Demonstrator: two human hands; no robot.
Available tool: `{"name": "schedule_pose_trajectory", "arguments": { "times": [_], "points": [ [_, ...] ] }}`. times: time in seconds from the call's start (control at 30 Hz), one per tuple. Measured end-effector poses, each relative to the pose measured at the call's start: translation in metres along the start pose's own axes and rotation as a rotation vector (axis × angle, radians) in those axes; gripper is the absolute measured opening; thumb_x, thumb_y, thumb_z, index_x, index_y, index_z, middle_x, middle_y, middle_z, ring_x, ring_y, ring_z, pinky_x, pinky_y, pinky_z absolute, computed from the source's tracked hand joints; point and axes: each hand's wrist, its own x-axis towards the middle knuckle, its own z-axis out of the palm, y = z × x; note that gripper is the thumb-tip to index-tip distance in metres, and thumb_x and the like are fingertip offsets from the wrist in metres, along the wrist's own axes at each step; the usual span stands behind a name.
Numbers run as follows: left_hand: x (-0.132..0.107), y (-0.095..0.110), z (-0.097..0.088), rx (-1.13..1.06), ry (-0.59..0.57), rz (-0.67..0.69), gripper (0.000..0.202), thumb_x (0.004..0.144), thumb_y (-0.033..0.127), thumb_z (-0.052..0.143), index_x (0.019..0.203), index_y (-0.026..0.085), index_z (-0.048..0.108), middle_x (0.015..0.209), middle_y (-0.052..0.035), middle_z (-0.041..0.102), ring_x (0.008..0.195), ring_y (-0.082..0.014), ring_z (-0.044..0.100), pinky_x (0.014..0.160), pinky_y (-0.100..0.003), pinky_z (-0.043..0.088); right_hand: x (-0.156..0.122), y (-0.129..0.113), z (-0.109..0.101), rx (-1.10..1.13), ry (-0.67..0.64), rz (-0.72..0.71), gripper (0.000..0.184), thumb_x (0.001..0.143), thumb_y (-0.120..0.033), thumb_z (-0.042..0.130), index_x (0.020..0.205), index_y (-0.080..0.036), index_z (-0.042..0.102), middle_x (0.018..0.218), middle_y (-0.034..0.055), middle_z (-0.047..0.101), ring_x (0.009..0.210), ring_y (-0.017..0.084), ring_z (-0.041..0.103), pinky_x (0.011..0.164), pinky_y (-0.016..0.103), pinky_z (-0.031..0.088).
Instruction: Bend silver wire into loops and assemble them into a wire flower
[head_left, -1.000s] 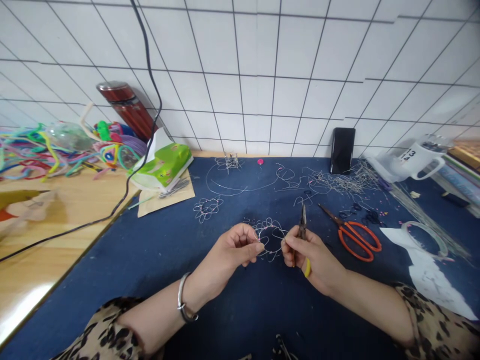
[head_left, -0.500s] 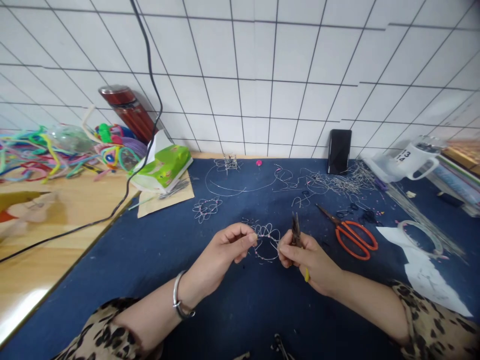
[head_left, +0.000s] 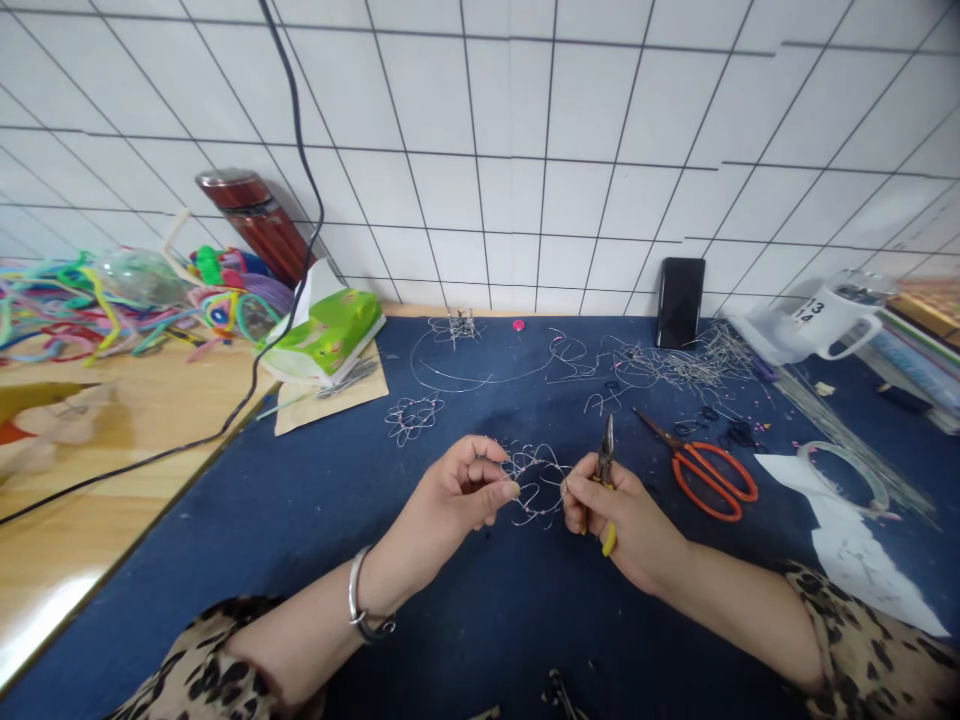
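A looped silver wire ring (head_left: 537, 460) with small pink beads is held up between my two hands above the dark blue mat. My left hand (head_left: 459, 492) pinches its left side between thumb and fingers. On the other side, my right hand (head_left: 631, 512) grasps yellow-handled pliers (head_left: 606, 450), jaws pointing up. The thumb and forefinger of that hand also meet the ring's right edge. A similar beaded wire flower (head_left: 414, 418) lies flat to the left. Orange-handled scissors (head_left: 712, 480) rest just right of my right hand.
Tangled wire pieces (head_left: 667, 362) spread across the back of the mat, near a black phone (head_left: 681, 303) against the wall. A white mug (head_left: 832, 315) stands at right, beside a clear coil (head_left: 844, 477). A green tissue pack (head_left: 330, 335) and a black cable (head_left: 300, 130) are at left.
The pliers have turned in my right hand, showing more jaw and yellow handle. The wire ring has tilted and shifted slightly right; my left fingers have spread a little.
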Motion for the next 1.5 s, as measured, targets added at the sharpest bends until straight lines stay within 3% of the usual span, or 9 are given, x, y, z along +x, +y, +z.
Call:
{"name": "schedule_pose_trajectory", "arguments": {
  "times": [0.33, 0.53, 0.73, 0.9, 1.13, 1.33, 1.5],
  "points": [
    [0.0, -0.003, 0.002, -0.073, 0.001, -0.056, 0.035, 0.076, 0.026, 0.066, 0.104, 0.021, 0.047, 0.073, 0.0038, 0.052, 0.054, -0.0044, 0.045, 0.049, -0.016, 0.037, 0.001, 0.003, 0.0, 0.132, 0.012, 0.038, 0.013, 0.08, -0.024, 0.058, 0.073, -0.018, 0.05, 0.07, -0.0012, 0.052, 0.062, 0.01, 0.046, 0.058, 0.027, 0.036],
    [-0.001, -0.005, 0.005, -0.073, 0.003, -0.02, 0.035, 0.076, 0.026, 0.065, 0.105, 0.022, 0.047, 0.072, 0.0035, 0.053, 0.056, -0.0054, 0.044, 0.049, -0.017, 0.037, 0.001, 0.005, 0.001, 0.19, 0.034, 0.041, 0.012, 0.08, -0.024, 0.058, 0.074, -0.019, 0.049, 0.07, -0.0018, 0.052, 0.062, 0.01, 0.047, 0.058, 0.027, 0.037],
    [-0.001, -0.004, 0.006, -0.061, 0.029, -0.043, 0.032, 0.077, 0.025, 0.063, 0.104, 0.021, 0.048, 0.076, 0.0025, 0.053, 0.06, -0.0071, 0.048, 0.054, -0.019, 0.038, 0.001, 0.001, 0.003, 0.139, -0.003, 0.034, 0.013, 0.08, -0.026, 0.058, 0.073, -0.018, 0.05, 0.069, -0.0021, 0.051, 0.061, 0.009, 0.045, 0.058, 0.026, 0.036],
    [0.0, 0.002, 0.001, -0.048, 0.063, 0.031, 0.021, 0.078, 0.023, 0.062, 0.096, 0.019, 0.053, 0.08, 0.0007, 0.055, 0.071, -0.0087, 0.05, 0.066, -0.02, 0.04, -0.002, -0.004, 0.004, 0.009, -0.045, 0.025, 0.012, 0.079, -0.029, 0.059, 0.076, -0.019, 0.053, 0.066, -0.0024, 0.051, 0.06, 0.01, 0.046, 0.061, 0.027, 0.035],
    [0.0, 0.007, -0.004, -0.056, -0.036, -0.017, 0.022, 0.078, 0.024, 0.062, 0.097, 0.019, 0.051, 0.075, 0.0012, 0.055, 0.067, -0.0105, 0.055, 0.062, -0.022, 0.041, 0.001, -0.008, -0.002, -0.109, 0.013, -0.027, 0.014, 0.079, -0.032, 0.06, 0.082, -0.019, 0.056, 0.072, -0.0012, 0.052, 0.064, 0.01, 0.047, 0.062, 0.027, 0.035],
    [-0.001, 0.004, -0.001, -0.034, -0.155, -0.045, 0.017, 0.079, 0.023, 0.06, 0.093, 0.017, 0.053, 0.074, 0.0009, 0.054, 0.064, -0.0093, 0.053, 0.061, -0.023, 0.042, 0.006, -0.012, -0.006, -0.102, -0.027, 0.02, 0.021, 0.08, -0.037, 0.056, 0.093, -0.02, 0.058, 0.067, -0.0028, 0.048, 0.059, 0.009, 0.044, 0.059, 0.026, 0.035],
    [-0.001, 0.0, 0.001, -0.009, -0.211, -0.07, 0.016, 0.078, 0.022, 0.061, 0.091, 0.016, 0.054, 0.076, 0.0003, 0.055, 0.065, -0.0103, 0.056, 0.063, -0.025, 0.044, 0.007, -0.012, -0.006, -0.176, -0.025, 0.048, 0.017, 0.077, -0.035, 0.06, 0.083, -0.019, 0.057, 0.061, -0.0044, 0.047, 0.056, 0.009, 0.043, 0.059, 0.026, 0.034]
  ]
}}
